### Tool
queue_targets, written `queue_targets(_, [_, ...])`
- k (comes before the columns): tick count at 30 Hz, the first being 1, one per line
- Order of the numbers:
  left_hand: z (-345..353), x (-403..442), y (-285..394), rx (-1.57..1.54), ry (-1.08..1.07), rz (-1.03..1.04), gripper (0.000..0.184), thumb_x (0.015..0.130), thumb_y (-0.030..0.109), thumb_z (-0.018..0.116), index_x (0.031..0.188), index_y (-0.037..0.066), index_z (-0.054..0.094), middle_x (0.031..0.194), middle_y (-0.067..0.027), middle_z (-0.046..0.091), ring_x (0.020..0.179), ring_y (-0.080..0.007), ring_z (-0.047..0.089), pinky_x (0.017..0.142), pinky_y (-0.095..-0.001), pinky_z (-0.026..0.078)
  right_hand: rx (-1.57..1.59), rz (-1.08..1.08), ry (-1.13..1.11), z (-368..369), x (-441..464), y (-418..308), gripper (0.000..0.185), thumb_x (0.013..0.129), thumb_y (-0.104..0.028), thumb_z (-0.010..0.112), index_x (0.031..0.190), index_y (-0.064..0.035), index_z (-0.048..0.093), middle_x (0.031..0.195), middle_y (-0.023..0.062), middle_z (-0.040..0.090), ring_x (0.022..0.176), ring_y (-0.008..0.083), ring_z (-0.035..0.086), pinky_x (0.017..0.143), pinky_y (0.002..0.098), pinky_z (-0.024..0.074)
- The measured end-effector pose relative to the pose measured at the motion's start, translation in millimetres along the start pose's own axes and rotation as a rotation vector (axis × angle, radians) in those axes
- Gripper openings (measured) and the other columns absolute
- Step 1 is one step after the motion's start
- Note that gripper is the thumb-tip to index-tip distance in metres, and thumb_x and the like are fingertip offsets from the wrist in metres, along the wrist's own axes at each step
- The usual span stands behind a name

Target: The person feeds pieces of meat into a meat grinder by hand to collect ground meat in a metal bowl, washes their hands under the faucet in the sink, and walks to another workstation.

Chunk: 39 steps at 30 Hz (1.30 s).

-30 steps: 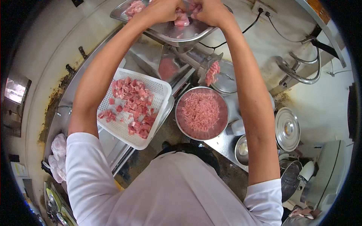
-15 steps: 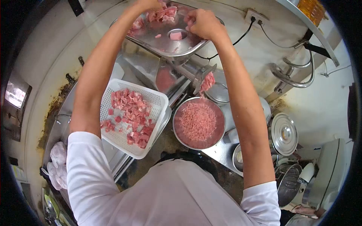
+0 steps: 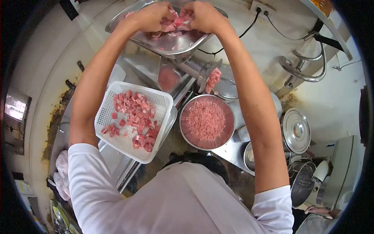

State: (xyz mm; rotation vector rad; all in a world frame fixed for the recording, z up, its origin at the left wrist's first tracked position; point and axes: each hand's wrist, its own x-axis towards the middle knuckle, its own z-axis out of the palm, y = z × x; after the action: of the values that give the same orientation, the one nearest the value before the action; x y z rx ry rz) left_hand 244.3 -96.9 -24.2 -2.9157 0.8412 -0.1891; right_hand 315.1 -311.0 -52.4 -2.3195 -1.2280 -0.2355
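Note:
Over the metal tray [image 3: 120, 24] of a meat grinder, my left hand [image 3: 152, 17] and my right hand [image 3: 206, 18] face each other, fingers curled round pieces of raw meat [image 3: 180, 23]. The feed hole is hidden beneath the hands and meat. Ground meat hangs from the grinder's outlet [image 3: 202, 78]. Directly below, a round metal bowl [image 3: 185, 136] holds a heap of ground meat [image 3: 205, 121]. To the left, a white perforated basket [image 3: 105, 121] contains cubes of raw meat [image 3: 136, 113].
A pot with a metal lid [image 3: 297, 130] stands at right, near a wire strainer [image 3: 303, 185]. Plugs with black cords [image 3: 253, 27] sit in the wall socket. A metal shelf [image 3: 331, 35] juts out at upper right. Another person's hand [image 3: 317, 210] shows at lower right.
My hands have come together over the tray's near middle, gathering meat between them and covering the feed hole. The view has shifted slightly. More ground meat hangs from the outlet.

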Motion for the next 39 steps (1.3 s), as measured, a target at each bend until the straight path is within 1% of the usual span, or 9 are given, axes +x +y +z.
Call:
queue_targets(2, [-13.9, -7.1, 23.6, -0.138, 0.12, -0.139, 0.043, 0.082, 0.02, 0.078, 0.122, 0.007, 0.07, 0.116, -0.0172, 0.065, 0.107, -0.0316, 0.064, 0.093, -0.0388, 0.05, 0.175, -0.125, 0.242, -2.0, -6.6, -7.1, 0.031, 0.077, -0.025, 0.076, 0.093, 0.0004, 0.074, 0.088, 0.0247, 0.071, 0.084, 0.0408, 0.07, 0.073, 0.0467, 0.0543])
queue_targets(6, [-9.0, -22.8, 10.3, -0.194, 0.269, -0.356, 0.069, 0.071, 0.029, 0.085, 0.13, 0.003, 0.062, 0.126, -0.0173, 0.068, 0.108, -0.0232, 0.066, 0.093, -0.0347, 0.051, 0.043, -0.186, 0.083, -0.7, -2.4, 0.8, 0.028, 0.075, -0.026, 0.076, 0.087, -0.0001, 0.074, 0.085, 0.0235, 0.071, 0.081, 0.0397, 0.07, 0.071, 0.0462, 0.0541])
queue_targets(11, [0.0, -17.1, 3.3, -0.34, 0.25, -0.249, 0.062, 0.069, 0.025, 0.086, 0.123, 0.001, 0.066, 0.118, -0.0173, 0.069, 0.105, -0.0297, 0.068, 0.091, -0.0397, 0.052, -0.147, -0.142, -0.074, -6.9, -4.4, -12.7, 0.022, 0.074, -0.022, 0.075, 0.079, -0.0003, 0.074, 0.081, 0.0242, 0.07, 0.075, 0.04, 0.069, 0.07, 0.0466, 0.0541])
queue_targets(13, [9.3, -13.2, 8.3, 0.021, 0.404, -0.026, 0.054, 0.067, 0.023, 0.086, 0.113, 0.001, 0.069, 0.11, -0.0179, 0.071, 0.096, -0.0332, 0.068, 0.084, -0.0398, 0.053, -0.12, -0.114, -0.021, -9.1, -7.8, -13.1, 0.023, 0.074, -0.021, 0.073, 0.079, 0.0011, 0.073, 0.081, 0.0263, 0.069, 0.075, 0.0406, 0.069, 0.069, 0.047, 0.054])
queue_targets(19, [-13.2, -8.4, 33.2, -0.158, 0.327, -0.051, 0.04, 0.069, 0.027, 0.084, 0.094, -0.002, 0.07, 0.091, -0.0172, 0.071, 0.083, -0.0344, 0.068, 0.074, -0.0412, 0.052, -0.142, 0.067, 0.073, -15.4, -17.8, -27.0, 0.031, 0.073, -0.023, 0.077, 0.087, 0.0043, 0.071, 0.086, 0.0266, 0.069, 0.083, 0.0422, 0.069, 0.073, 0.0479, 0.0542])
queue_targets(28, [20.0, -4.3, 31.7, -0.325, 0.563, -0.098, 0.049, 0.072, 0.027, 0.082, 0.108, 0.001, 0.061, 0.096, -0.0241, 0.068, 0.089, -0.0399, 0.066, 0.078, -0.0458, 0.05, 0.081, -0.143, 0.131, -8.4, -13.7, -17.2, 0.037, 0.074, -0.026, 0.08, 0.097, 0.0014, 0.069, 0.093, 0.0243, 0.071, 0.09, 0.0419, 0.068, 0.079, 0.047, 0.0542])
queue_targets(31, [31.7, 3.9, 6.4, -0.112, 0.558, -0.196, 0.044, 0.07, 0.027, 0.081, 0.1, -0.001, 0.065, 0.096, -0.0257, 0.069, 0.086, -0.0417, 0.065, 0.077, -0.046, 0.05, -0.014, -0.139, 0.108, -1.8, -2.2, -5.7, 0.036, 0.075, -0.027, 0.08, 0.096, 0.0008, 0.07, 0.089, 0.023, 0.071, 0.086, 0.0416, 0.068, 0.077, 0.0468, 0.0535])
queue_targets(34, [15.2, 0.1, 19.4, -0.001, 0.194, -0.279, 0.036, 0.073, 0.03, 0.079, 0.083, -0.003, 0.067, 0.081, -0.0257, 0.068, 0.074, -0.0448, 0.064, 0.068, -0.0479, 0.05, -0.008, -0.178, 0.137, -5.8, -9.0, -7.2, 0.032, 0.076, -0.026, 0.079, 0.092, -0.0002, 0.07, 0.087, 0.0217, 0.071, 0.082, 0.0403, 0.068, 0.074, 0.046, 0.0527])
queue_targets(39, [-5.2, -7.3, 52.5, -0.004, 0.04, -0.485, 0.034, 0.078, 0.029, 0.076, 0.084, -0.004, 0.068, 0.081, -0.0247, 0.069, 0.073, -0.0399, 0.067, 0.066, -0.046, 0.051, 0.047, -0.118, 0.084, -8.2, -10.1, -15.1, 0.03, 0.075, -0.027, 0.079, 0.089, -0.0016, 0.074, 0.085, 0.0212, 0.071, 0.08, 0.0377, 0.069, 0.073, 0.0452, 0.0539])
